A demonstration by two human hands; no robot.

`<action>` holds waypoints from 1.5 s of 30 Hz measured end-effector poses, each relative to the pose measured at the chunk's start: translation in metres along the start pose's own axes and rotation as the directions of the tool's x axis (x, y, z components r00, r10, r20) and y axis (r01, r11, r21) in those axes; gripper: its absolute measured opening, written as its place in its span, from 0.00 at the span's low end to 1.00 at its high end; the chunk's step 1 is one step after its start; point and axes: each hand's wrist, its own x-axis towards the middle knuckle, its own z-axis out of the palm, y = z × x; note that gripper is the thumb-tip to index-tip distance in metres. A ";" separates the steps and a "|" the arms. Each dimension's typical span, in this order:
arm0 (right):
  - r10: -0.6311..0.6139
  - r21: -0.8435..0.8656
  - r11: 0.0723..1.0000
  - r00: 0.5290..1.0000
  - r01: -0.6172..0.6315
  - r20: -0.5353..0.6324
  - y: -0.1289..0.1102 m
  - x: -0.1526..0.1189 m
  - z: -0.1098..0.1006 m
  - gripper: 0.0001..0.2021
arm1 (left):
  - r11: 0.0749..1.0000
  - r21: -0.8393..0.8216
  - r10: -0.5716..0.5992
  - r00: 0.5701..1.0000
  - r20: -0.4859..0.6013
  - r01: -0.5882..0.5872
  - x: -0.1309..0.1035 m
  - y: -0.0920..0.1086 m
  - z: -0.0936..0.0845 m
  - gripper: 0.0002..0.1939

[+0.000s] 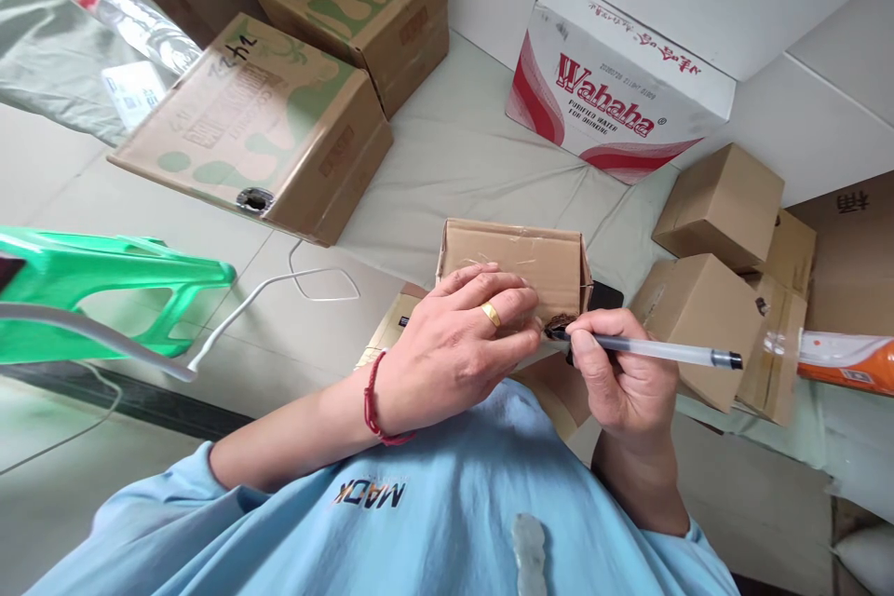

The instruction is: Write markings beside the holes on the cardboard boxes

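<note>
A small brown cardboard box lies before me, close to my body. Across its top rests my left hand, flat with the fingers stretched out; it wears a ring and a red cord bracelet. My right hand pinches a pen with a clear barrel and black end. The pen's tip points left and meets the box's near right corner, where a dark, torn-looking patch shows. Part of a black object shows behind that corner; I cannot make out what it is.
Two coconut cartons stand at the back left, and a Wahaha water carton at the back right. Several small brown boxes are stacked at right beside an orange-and-white package. A green plastic stool and white cable are at left.
</note>
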 end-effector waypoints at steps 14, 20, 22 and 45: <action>0.028 -0.025 0.999 0.984 -0.033 -0.178 0.015 0.001 -0.002 0.07 | 1.000 0.022 0.020 0.999 -0.026 -0.019 0.001 -0.001 0.003 0.06; 0.073 0.051 0.997 0.961 -0.062 -0.267 0.020 -0.004 -0.010 0.09 | 0.999 0.040 0.012 0.999 -0.033 -0.011 0.001 -0.001 0.003 0.06; 0.144 0.162 0.982 0.934 -0.094 -0.327 0.027 -0.005 -0.016 0.10 | 0.999 0.035 0.018 0.999 -0.038 -0.017 0.001 -0.001 0.003 0.06; 0.444 -0.520 0.631 0.818 -0.576 -0.366 0.142 -0.069 0.011 0.42 | 0.995 -0.101 -0.002 0.991 -0.131 -0.011 -0.011 -0.005 -0.005 0.13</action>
